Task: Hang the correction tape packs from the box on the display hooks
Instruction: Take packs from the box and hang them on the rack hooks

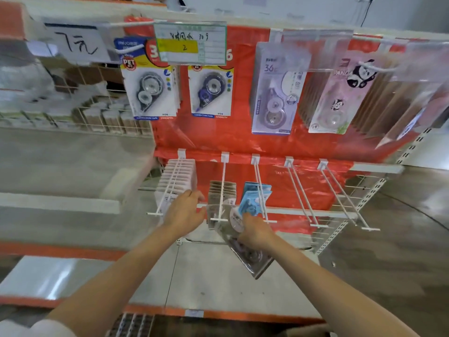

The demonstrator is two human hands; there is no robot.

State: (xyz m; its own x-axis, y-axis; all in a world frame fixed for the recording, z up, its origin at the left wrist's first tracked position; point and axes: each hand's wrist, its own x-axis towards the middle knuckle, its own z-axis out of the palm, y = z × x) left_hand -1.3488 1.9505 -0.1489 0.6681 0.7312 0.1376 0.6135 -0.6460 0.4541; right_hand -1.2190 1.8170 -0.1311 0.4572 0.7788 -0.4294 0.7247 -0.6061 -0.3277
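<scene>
A red plastic backing sheet (pixel 243 139) is covering the display wall, glossy and wrinkled. Across the top row, four fronts of carded correction tape packs are hanging: two white-and-yellow cards (pixel 151 88) reading "PET", "CORRECTION TAPE" and "SMOOTH", a lilac card (pixel 275 93) marked "36", and a pink card (pixel 340 93) reading "PANDA" with a panda drawing. A handwritten sign (pixel 77 43) is showing "7元", and a price tag (pixel 190 43) is carrying a "2" on a yellow band.

Below, five white wire hooks (pixel 301 193) are jutting from a rail. The leftmost is carrying a row of white packs (pixel 179 176), the second brown-backed packs (pixel 222 190), the third blue packs (pixel 255 195); the other two are bare.

The right hand (pixel 255 233) is gripping a clear blister correction tape pack (pixel 245 251), fingers curled around it, holding it tilted just below the second hook's tip. The left hand (pixel 183 212) is reaching between the first two hooks, fingers loosely bent, holding nothing; whether it is touching the packs is unclear.
</scene>
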